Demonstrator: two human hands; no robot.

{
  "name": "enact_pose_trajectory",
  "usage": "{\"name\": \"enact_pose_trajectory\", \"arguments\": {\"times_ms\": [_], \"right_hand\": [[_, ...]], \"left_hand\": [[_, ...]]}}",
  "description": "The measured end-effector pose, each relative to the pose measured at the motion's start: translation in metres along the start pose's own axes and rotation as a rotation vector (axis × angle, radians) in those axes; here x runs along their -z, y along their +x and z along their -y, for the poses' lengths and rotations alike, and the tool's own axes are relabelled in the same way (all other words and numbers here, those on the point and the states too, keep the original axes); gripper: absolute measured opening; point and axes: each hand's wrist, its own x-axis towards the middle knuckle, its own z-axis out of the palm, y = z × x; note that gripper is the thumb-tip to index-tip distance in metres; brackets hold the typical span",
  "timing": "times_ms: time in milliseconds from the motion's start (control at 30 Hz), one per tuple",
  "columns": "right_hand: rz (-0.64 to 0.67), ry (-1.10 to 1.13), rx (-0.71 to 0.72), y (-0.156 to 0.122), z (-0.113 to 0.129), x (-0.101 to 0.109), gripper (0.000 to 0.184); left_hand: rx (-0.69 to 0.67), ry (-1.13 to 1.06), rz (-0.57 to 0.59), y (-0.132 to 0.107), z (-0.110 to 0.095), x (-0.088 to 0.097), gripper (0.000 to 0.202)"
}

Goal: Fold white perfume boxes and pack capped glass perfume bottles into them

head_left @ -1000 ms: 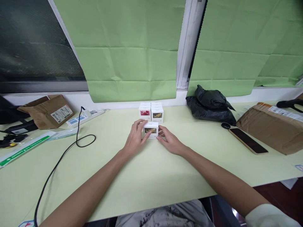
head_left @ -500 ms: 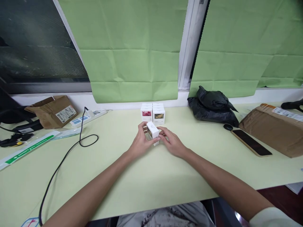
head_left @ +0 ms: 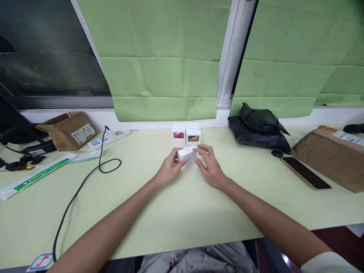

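A small white box [head_left: 187,156] is lifted a little above the pale green table [head_left: 182,212], tilted, its plain white face toward me. My left hand [head_left: 170,169] grips its left end with curled fingers. My right hand [head_left: 209,165] holds its right end, fingers over the top. Just behind stands a group of similar white boxes [head_left: 185,135], one with a pink picture, one with a yellow-brown picture.
A black bag [head_left: 258,127], a small black object [head_left: 277,153], a phone [head_left: 305,173] and a brown parcel [head_left: 335,155] lie to the right. On the left are a brown paper package [head_left: 69,129], a power strip [head_left: 109,138] with black cable [head_left: 85,182], and a green-striped packet [head_left: 36,175].
Both hands picked the box up from the table in front of the stack and turned it; its pictured face no longer shows and a plain white face is toward me.
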Motion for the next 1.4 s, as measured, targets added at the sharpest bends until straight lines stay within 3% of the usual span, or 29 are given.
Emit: {"name": "enact_pose_trajectory", "arguments": {"times_ms": [200,300,433,633,800,933,1000,1100,1267,1400], "right_hand": [[0.025,0.010,-0.044,0.003,0.002,0.009,0.043],[0.033,-0.013,-0.039,0.004,0.001,0.013,0.036],[0.004,0.095,-0.147,0.006,-0.007,0.012,0.031],[0.061,0.548,-0.435,0.007,-0.019,-0.001,0.034],[0.053,0.659,-0.583,0.003,-0.016,-0.006,0.038],[0.047,0.735,-0.645,0.003,-0.015,-0.005,0.037],[0.039,0.754,-0.648,0.004,-0.016,-0.003,0.037],[-0.015,0.630,-0.574,0.005,-0.017,0.001,0.033],[-0.078,0.075,-0.126,0.001,-0.014,0.009,0.030],[-0.050,-0.043,0.030,-0.001,-0.004,0.011,0.033]], "left_hand": [[0.050,-0.012,0.103,-0.007,-0.003,-0.006,0.047],[0.096,-0.079,0.100,-0.007,0.002,-0.012,0.044],[0.038,-0.081,0.066,-0.002,0.005,-0.011,0.039],[-0.158,0.360,-0.062,-0.005,-0.003,-0.003,0.046],[-0.202,0.551,-0.003,-0.011,-0.010,-0.009,0.095],[-0.175,0.579,-0.025,-0.009,-0.012,-0.011,0.072],[-0.175,0.587,-0.021,-0.009,-0.010,-0.007,0.072],[-0.162,0.579,-0.022,-0.009,-0.008,0.000,0.078],[-0.186,0.514,0.001,-0.011,-0.005,0.003,0.083],[-0.186,0.504,-0.046,-0.009,-0.001,0.001,0.080]]}}
